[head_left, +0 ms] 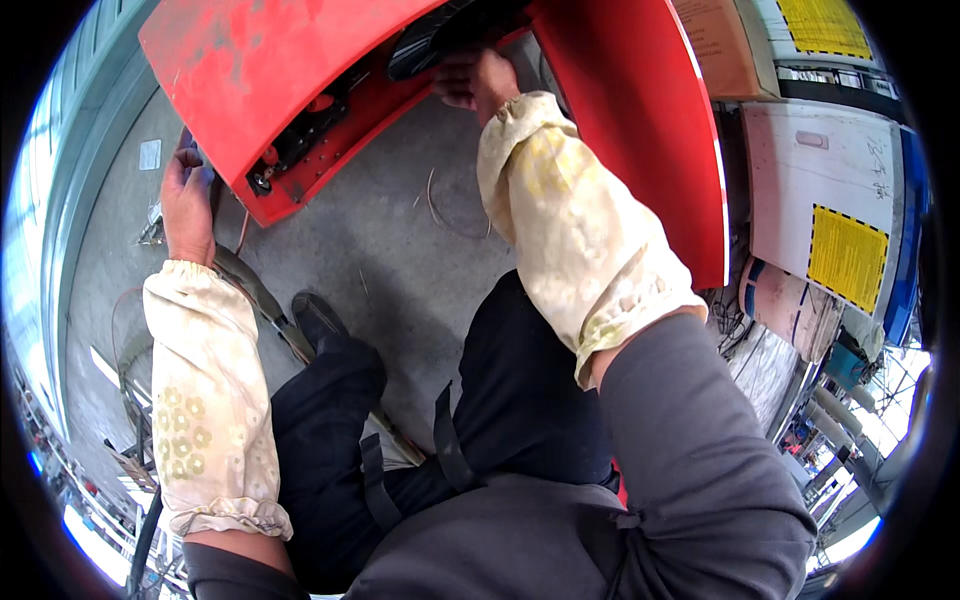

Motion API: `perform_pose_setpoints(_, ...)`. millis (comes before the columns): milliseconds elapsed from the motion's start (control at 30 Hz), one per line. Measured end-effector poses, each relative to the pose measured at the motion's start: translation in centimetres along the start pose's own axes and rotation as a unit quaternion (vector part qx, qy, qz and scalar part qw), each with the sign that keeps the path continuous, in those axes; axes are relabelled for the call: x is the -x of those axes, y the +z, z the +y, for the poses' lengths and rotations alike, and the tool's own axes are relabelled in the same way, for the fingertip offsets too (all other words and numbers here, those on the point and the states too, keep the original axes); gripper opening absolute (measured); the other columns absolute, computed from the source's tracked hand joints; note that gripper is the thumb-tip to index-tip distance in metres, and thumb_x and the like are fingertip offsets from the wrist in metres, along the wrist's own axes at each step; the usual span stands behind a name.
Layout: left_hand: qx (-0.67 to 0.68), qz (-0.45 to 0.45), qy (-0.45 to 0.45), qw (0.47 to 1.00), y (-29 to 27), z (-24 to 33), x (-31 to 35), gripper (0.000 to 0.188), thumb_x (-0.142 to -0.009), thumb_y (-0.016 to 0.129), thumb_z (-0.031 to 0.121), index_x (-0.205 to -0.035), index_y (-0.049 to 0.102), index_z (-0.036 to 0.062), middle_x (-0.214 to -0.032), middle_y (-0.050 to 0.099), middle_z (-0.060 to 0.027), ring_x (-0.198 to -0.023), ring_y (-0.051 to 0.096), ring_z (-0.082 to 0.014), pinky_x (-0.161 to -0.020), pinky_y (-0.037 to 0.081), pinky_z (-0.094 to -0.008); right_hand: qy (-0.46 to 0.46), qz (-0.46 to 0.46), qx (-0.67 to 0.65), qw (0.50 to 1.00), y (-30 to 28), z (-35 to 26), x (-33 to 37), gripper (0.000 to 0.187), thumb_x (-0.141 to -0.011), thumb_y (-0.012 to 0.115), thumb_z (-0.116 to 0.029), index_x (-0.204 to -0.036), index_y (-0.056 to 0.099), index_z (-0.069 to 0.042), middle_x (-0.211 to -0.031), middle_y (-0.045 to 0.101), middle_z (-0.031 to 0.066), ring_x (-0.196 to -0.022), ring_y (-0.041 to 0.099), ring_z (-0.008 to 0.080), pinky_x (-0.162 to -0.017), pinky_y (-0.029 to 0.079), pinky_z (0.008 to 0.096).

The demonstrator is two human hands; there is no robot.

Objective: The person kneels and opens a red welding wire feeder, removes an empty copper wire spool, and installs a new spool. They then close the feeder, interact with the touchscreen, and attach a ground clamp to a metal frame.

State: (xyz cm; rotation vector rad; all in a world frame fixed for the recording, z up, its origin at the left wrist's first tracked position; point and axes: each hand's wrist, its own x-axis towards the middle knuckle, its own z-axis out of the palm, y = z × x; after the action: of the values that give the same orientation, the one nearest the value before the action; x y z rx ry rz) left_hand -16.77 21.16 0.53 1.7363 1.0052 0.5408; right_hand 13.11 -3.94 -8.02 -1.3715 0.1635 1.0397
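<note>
A large red metal housing [235, 75] with scuffed paint spans the top of the view. Dark mechanical parts [300, 135] sit inside its open side. At its left edge is my left hand [188, 205], fingers bent in against the corner; what lies between them is hidden. My right hand [482, 82] reaches up into the gap beneath a glossy black rounded part [420, 45]. Its fingers are curled together, and I cannot make out what they grip. Pale patterned sleeve covers wrap both forearms.
A curved red panel [640, 110] rises to the right of my right arm. Beyond it stand a cardboard box [720, 45] and a white cabinet [800, 160] with a yellow label. A hose [255, 290] runs along the grey concrete floor [390, 210] by my shoe [320, 318]. Thin wire lies there too.
</note>
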Motion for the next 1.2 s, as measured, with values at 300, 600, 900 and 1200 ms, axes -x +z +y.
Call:
perform_pose_setpoints(300,0.017,0.003,-0.006,1.000,-0.5,-0.5,-0.1,0.013,-0.089,0.051,0.004,-0.100,0.057,0.0023,-0.094,0.054,0.0003,-0.090,0.049,-0.0096,-0.084,0.041,-0.0233,0.018,-0.040,0.049,0.998,1.8,0.9,0.1,0.037,-0.095,0.044,-0.020,-0.124,0.059,0.000,-0.106,0.069,0.0161,-0.099,0.069,0.0281,-0.077,0.058,0.0359)
perform_pose_setpoints(600,0.012,-0.003,-0.007,1.000,-0.2,-0.9,-0.3,0.013,-0.086,0.052,0.002,-0.099,0.056,0.0010,-0.092,0.052,0.0001,-0.088,0.049,-0.0102,-0.084,0.042,-0.0235,0.011,-0.040,0.142,0.989,-0.2,1.6,-0.9,0.028,-0.094,0.049,-0.021,-0.104,0.064,-0.001,-0.091,0.069,0.0134,-0.076,0.067,0.0298,-0.065,0.056,0.0416)
perform_pose_setpoints(900,0.015,-0.014,-0.008,1.000,-0.8,-1.6,-0.6,0.014,-0.087,0.051,0.001,-0.100,0.056,0.0014,-0.094,0.053,-0.0002,-0.090,0.049,-0.0109,-0.086,0.041,-0.0236,0.015,-0.136,0.212,0.968,-1.8,1.8,-1.6,0.028,-0.093,0.058,-0.017,-0.118,0.057,-0.005,-0.098,0.065,0.0078,-0.080,0.063,0.0184,-0.068,0.055,0.0371)
perform_pose_setpoints(1200,0.014,-0.015,-0.011,1.000,-0.5,-0.9,-0.3,0.014,-0.087,0.052,0.005,-0.100,0.057,0.0014,-0.096,0.054,-0.0009,-0.092,0.050,-0.0116,-0.087,0.041,-0.0246,-0.475,0.165,0.172,0.847,0.9,0.8,-0.7,0.054,-0.097,0.060,-0.031,-0.134,0.045,0.006,-0.129,0.056,0.0263,-0.120,0.054,0.0378,-0.103,0.042,0.0417)
